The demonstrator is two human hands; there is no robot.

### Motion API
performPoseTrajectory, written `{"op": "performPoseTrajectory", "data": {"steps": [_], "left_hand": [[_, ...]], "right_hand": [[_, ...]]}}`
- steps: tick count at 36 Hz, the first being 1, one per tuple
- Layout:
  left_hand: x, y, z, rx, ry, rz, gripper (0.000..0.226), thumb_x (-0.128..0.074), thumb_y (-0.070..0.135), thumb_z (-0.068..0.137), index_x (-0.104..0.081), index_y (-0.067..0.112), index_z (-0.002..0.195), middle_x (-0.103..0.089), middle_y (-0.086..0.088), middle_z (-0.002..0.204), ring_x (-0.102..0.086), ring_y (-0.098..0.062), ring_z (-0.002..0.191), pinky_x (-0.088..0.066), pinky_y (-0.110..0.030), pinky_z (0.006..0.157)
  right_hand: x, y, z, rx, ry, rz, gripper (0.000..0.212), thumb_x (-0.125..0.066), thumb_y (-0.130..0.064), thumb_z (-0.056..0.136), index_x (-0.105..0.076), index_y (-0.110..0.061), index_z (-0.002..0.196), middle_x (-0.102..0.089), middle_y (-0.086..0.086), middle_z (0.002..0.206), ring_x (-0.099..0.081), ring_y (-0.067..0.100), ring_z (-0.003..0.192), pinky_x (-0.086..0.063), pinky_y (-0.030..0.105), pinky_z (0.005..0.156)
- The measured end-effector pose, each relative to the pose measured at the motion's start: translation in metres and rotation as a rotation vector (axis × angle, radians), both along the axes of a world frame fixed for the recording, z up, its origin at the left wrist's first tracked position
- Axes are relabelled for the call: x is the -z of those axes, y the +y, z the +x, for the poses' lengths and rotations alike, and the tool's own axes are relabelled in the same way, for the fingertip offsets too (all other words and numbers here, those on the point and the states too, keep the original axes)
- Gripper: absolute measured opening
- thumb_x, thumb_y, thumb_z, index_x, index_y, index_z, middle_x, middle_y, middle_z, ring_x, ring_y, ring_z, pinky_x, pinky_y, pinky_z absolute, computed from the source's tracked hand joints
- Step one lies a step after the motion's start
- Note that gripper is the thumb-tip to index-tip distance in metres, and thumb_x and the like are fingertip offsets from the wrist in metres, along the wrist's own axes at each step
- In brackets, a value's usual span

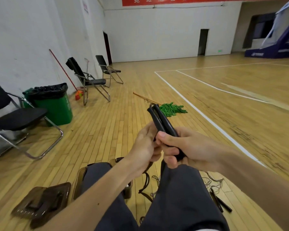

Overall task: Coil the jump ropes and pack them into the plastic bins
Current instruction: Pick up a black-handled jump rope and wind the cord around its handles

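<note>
Two black jump rope handles [160, 119] are held side by side in front of me, tips pointing up and away. My right hand [182, 147] is wrapped around their lower part, thumb on top. My left hand [144, 145] cups them from the left. The dark rope [146, 182] hangs down between my knees to the floor. A brown translucent plastic bin [79, 179] sits under my left leg, and its lids [43, 202] lie at lower left. Another jump rope with black handles [220, 199] and a pale cord lies on the floor at right.
Folding chairs stand at the left [18, 120] and along the wall [88, 80]. A green trash bin [55, 104] with a black liner is beside them. A green mop [172, 109] lies on the wooden floor ahead. A broom [78, 95] leans on the wall.
</note>
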State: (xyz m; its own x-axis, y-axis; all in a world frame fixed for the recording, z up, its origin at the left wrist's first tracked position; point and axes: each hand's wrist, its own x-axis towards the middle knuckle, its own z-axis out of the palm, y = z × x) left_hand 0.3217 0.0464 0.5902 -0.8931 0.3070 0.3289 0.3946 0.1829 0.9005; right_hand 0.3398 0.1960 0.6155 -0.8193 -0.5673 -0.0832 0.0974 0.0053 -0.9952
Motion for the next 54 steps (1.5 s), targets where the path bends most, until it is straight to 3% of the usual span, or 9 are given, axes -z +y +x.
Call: {"op": "performPoseTrajectory", "data": {"steps": [4, 8, 10, 18, 24, 34, 40, 48, 54], "left_hand": [[0.012, -0.004, -0.010, -0.077, 0.004, -0.068, 0.038, -0.028, 0.014, 0.109, -0.052, -0.012, 0.120, -0.045, 0.011, 0.062, -0.046, 0.002, 0.046, -0.035, -0.009, 0.047], [0.022, -0.019, -0.012, -0.042, 0.145, -0.350, 0.024, -0.035, 0.030, 0.108, -0.059, 0.029, 0.110, -0.049, 0.010, 0.062, -0.043, -0.005, 0.054, -0.037, -0.031, 0.052], [0.025, -0.029, -0.013, -0.052, 0.193, -0.499, 0.017, -0.039, 0.034, 0.107, -0.056, 0.033, 0.104, -0.052, 0.006, 0.065, -0.044, -0.008, 0.053, -0.039, -0.036, 0.052], [0.009, -0.036, -0.006, -0.110, 0.346, -0.984, 0.020, -0.041, 0.038, 0.106, -0.051, 0.023, 0.096, -0.051, 0.011, 0.081, -0.052, -0.007, 0.073, -0.044, -0.023, 0.067], [-0.003, -0.043, -0.008, 0.035, 0.559, -1.147, 0.034, -0.040, 0.039, 0.105, -0.063, 0.019, 0.119, -0.051, 0.011, 0.101, -0.047, -0.005, 0.082, -0.035, -0.018, 0.070], [-0.016, -0.056, -0.019, 0.220, 0.453, -0.999, 0.017, -0.065, 0.038, 0.094, -0.072, 0.023, 0.096, -0.051, 0.017, 0.084, -0.048, 0.001, 0.079, -0.033, -0.015, 0.066], [-0.013, -0.059, -0.021, 0.259, 0.324, -0.891, 0.028, -0.055, 0.047, 0.097, -0.072, 0.031, 0.113, -0.064, 0.015, 0.080, -0.056, -0.009, 0.074, -0.036, -0.021, 0.064], [-0.016, -0.052, -0.014, 0.261, 0.334, -0.806, 0.025, -0.057, 0.040, 0.099, -0.074, 0.024, 0.109, -0.065, 0.008, 0.071, -0.057, -0.013, 0.062, -0.043, -0.026, 0.056], [-0.019, -0.052, -0.010, 0.310, 0.277, -0.769, 0.022, -0.060, 0.037, 0.098, -0.076, 0.024, 0.105, -0.061, 0.010, 0.063, -0.052, -0.011, 0.054, -0.037, -0.022, 0.051]], "right_hand": [[0.009, 0.003, -0.007, 0.118, 0.217, 0.238, 0.020, -0.050, -0.023, 0.106, -0.049, -0.009, 0.091, -0.044, -0.001, 0.064, -0.043, 0.014, 0.054, -0.040, 0.023, 0.054], [0.020, 0.005, -0.014, 0.158, 0.268, 0.336, 0.018, -0.051, -0.019, 0.105, -0.051, -0.010, 0.089, -0.039, -0.004, 0.062, -0.031, 0.010, 0.049, -0.029, 0.020, 0.046], [0.025, 0.006, -0.019, 0.159, 0.291, 0.379, 0.016, -0.051, -0.020, 0.105, -0.053, -0.010, 0.093, -0.040, -0.007, 0.060, -0.031, 0.008, 0.048, -0.029, 0.019, 0.044], [0.045, 0.007, -0.030, 0.179, 0.442, 0.720, 0.026, -0.049, -0.033, 0.106, -0.049, -0.016, 0.087, -0.041, -0.004, 0.065, -0.035, 0.008, 0.049, -0.032, 0.024, 0.051], [0.051, 0.013, -0.029, 0.053, 0.342, 0.882, 0.027, -0.049, -0.037, 0.106, -0.048, -0.015, 0.090, -0.040, -0.003, 0.066, -0.033, 0.007, 0.046, -0.030, 0.020, 0.047], [0.040, 0.012, -0.016, -0.209, 0.412, 0.972, 0.026, -0.048, -0.042, 0.105, -0.047, -0.020, 0.090, -0.045, 0.000, 0.075, -0.039, 0.010, 0.058, -0.035, 0.024, 0.056], [0.036, 0.020, -0.014, -0.225, 0.413, 0.805, 0.026, -0.051, -0.040, 0.104, -0.048, -0.016, 0.094, -0.045, 0.001, 0.074, -0.039, 0.005, 0.051, -0.037, 0.016, 0.051], [0.030, 0.013, -0.017, -0.139, 0.421, 0.823, 0.071, -0.045, -0.079, 0.080, -0.065, -0.011, 0.083, -0.049, 0.003, 0.063, -0.045, 0.016, 0.052, -0.040, 0.022, 0.055], [0.031, 0.012, -0.010, -0.124, 0.459, 0.871, 0.082, -0.044, -0.084, 0.076, -0.066, -0.005, 0.079, -0.059, 0.008, 0.060, -0.053, 0.014, 0.048, -0.045, 0.024, 0.057]]}}
